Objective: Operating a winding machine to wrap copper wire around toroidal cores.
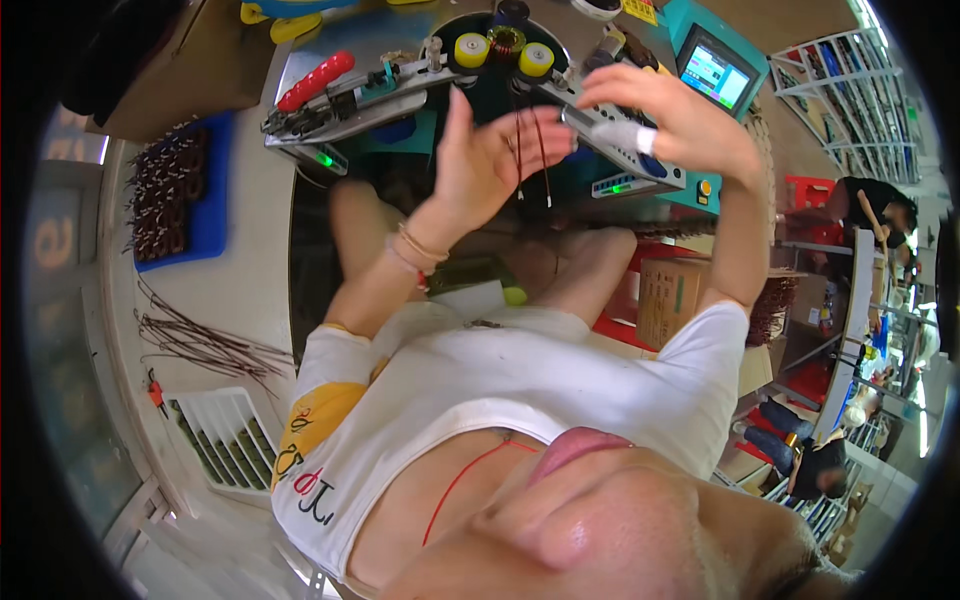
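Left hand [480,160], open, steadies thin dark wire leads [530,150]; right hand [660,115], fingers loosely spread, holds nothing visible. Keep leads taut below copper-wound ring coil [506,41].

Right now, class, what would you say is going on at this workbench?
A person in a white T-shirt holds both hands up in front of a winding machine. The left hand is open, with thin dark wires hanging by its fingers. The right hand, one finger taped white, reaches toward the machine's metal arm. A copper-wound ring sits between two yellow rollers. Loose wires lie on the table.
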Tool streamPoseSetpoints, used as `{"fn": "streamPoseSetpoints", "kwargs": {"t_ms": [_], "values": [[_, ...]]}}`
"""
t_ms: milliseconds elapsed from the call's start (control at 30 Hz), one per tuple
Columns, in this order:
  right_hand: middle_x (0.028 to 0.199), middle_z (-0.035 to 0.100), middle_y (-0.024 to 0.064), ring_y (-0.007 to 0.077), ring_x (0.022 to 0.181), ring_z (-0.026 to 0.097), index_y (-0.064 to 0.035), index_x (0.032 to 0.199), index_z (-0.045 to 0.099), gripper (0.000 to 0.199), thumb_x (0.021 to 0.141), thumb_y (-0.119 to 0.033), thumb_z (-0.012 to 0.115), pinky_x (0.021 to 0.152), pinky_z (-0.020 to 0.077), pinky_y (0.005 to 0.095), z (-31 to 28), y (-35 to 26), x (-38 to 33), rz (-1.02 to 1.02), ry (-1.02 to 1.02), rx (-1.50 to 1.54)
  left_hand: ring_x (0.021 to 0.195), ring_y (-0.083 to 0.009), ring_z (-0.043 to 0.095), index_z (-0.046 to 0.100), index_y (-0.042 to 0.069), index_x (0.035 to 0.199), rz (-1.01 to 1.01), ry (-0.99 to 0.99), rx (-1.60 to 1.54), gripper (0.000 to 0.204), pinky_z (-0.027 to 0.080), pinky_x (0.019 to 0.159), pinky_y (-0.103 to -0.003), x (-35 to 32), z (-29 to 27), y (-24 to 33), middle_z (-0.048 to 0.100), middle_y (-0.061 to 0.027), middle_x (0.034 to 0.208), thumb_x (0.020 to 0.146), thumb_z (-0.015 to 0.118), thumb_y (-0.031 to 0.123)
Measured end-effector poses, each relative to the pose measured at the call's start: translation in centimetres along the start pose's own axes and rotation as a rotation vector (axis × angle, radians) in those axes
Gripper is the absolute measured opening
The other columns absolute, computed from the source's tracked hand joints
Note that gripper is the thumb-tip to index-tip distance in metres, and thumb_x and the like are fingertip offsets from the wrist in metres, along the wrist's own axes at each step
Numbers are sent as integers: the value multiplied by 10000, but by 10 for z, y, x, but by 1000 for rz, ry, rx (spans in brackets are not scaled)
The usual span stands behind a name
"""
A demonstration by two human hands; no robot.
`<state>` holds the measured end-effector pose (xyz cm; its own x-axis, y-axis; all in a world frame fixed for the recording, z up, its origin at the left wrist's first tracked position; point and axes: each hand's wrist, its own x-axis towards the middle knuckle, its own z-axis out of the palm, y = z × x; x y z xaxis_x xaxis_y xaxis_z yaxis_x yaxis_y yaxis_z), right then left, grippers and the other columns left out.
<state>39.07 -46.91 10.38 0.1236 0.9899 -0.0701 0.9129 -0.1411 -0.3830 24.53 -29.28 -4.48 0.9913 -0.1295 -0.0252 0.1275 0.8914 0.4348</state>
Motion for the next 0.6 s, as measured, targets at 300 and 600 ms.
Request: {"fn": "streamPoseSetpoints", "kwargs": {"t_ms": [300,600], "values": [[1269,595,153,347,1172,579,-103,1265,614,460,812,-33,574,994,468,415,52,31,71,76,471,-45,765,-352,672,677,15,903,846,235,1763,178,521,690,-391,-27,33,66,681,-193,830,908,684,192],[1227,582,129,375,1098,592,-102,1276,598,461,826,-12,573,967,478,460,69,31,91,267,274,-209,477,-113,407,577,-8,659,621,401,1861,566,302,458,-302,-42,-6,212,434,-61,497,1004,576,441]]}}
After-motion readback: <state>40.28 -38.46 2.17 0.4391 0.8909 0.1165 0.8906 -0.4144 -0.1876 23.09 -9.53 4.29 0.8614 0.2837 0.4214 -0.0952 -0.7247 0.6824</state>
